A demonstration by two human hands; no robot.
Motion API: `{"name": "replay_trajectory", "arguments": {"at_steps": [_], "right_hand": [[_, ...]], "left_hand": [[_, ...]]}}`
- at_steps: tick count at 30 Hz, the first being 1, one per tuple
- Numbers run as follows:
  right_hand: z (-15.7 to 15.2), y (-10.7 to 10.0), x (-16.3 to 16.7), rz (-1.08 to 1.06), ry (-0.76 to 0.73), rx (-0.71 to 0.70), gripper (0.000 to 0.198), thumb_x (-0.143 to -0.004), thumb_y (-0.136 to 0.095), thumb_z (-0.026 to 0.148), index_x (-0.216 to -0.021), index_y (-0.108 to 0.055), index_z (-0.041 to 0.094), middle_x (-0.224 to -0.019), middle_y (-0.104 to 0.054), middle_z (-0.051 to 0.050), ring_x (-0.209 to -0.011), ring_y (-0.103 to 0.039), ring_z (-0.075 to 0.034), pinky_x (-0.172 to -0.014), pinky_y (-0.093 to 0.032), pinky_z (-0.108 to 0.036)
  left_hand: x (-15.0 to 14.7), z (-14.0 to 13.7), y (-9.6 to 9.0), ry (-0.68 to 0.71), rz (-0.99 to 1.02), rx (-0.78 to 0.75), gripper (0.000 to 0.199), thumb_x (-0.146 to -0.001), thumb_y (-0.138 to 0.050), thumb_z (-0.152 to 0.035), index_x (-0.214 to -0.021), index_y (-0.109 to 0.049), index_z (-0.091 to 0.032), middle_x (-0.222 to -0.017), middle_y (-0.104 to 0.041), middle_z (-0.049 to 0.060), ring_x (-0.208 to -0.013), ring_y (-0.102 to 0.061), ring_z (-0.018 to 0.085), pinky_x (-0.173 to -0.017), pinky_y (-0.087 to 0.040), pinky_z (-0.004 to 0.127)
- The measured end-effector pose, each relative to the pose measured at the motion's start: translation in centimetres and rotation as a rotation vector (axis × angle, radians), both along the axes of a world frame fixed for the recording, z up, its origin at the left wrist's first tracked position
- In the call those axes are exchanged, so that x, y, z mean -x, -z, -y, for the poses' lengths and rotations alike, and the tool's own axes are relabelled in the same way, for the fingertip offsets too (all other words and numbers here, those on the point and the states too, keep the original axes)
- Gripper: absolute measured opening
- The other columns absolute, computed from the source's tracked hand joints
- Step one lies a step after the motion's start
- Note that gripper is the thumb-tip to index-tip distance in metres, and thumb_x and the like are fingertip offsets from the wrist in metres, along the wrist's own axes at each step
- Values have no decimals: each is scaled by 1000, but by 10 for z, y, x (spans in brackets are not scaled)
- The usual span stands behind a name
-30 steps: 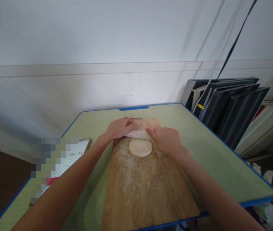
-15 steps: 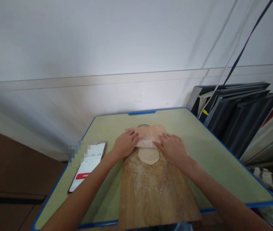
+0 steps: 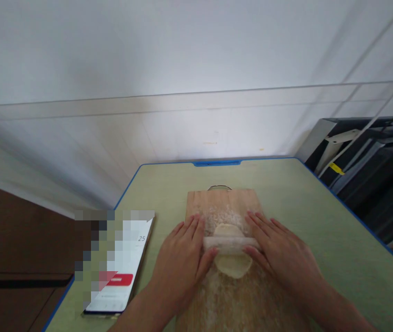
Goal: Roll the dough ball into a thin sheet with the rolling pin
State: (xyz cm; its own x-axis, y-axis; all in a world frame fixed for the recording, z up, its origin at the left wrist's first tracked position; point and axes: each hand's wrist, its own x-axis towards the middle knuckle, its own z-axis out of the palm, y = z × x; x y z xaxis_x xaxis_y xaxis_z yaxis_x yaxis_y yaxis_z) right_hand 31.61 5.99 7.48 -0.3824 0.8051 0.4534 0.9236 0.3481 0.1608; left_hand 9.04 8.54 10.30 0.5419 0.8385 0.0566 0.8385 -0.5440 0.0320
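A flat round of dough point(image 3: 233, 266) lies on a floured wooden cutting board point(image 3: 222, 199). Across its middle rests a pale rolling pin point(image 3: 230, 245), with dough showing on both the far and near sides. My left hand point(image 3: 184, 256) presses on the pin's left end, its thumb pointing inward along the near side. Over the right end is my right hand point(image 3: 277, 251), fingers stretched forward and thumb on the near side. Both palms hide the ends of the pin.
A phone point(image 3: 136, 251) with a lit screen lies left of the board, partly blurred out. The green table point(image 3: 163, 184) has a blue edge and meets a white wall point(image 3: 182, 133). Dark flat panels point(image 3: 383, 170) lean at the right, beside a pale cord point(image 3: 366, 124).
Both hands have brought the rolling pin nearer to me, from the dough's far edge onto its middle. The view has moved closer, so the board and phone look larger.
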Motion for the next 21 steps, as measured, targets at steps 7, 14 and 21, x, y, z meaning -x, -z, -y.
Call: {"name": "replay_trajectory", "arguments": {"at_steps": [7,14,21], "right_hand": [[-64,-15,-3,-18,17,329,60,-98,-30,46,-133,-53,4,-143,-47,-19,-135,-41,-29,-107,-38,-46],[-45,-17,0,-11,-5,216,59,-98,-31,45,-128,-58,3,-139,-51,-21,-131,-45,-31,-105,-41,-49],[6,-6,-5,-2,-101,-138,59,-101,-20,33,-107,-69,1,-109,-70,-20,-94,-71,-25,-77,-60,-36]], "left_hand": [[-13,-62,1,22,15,110,53,-102,-21,-41,-143,-40,-13,-151,-39,13,-143,-28,23,-116,-29,39],[-9,-48,1,-10,16,107,51,-102,-27,-38,-141,-42,-10,-152,-35,18,-143,-27,28,-115,-30,48],[1,13,-8,-22,25,71,61,-99,-23,-48,-142,-41,-9,-147,-44,17,-136,-41,29,-110,-38,49]]}}
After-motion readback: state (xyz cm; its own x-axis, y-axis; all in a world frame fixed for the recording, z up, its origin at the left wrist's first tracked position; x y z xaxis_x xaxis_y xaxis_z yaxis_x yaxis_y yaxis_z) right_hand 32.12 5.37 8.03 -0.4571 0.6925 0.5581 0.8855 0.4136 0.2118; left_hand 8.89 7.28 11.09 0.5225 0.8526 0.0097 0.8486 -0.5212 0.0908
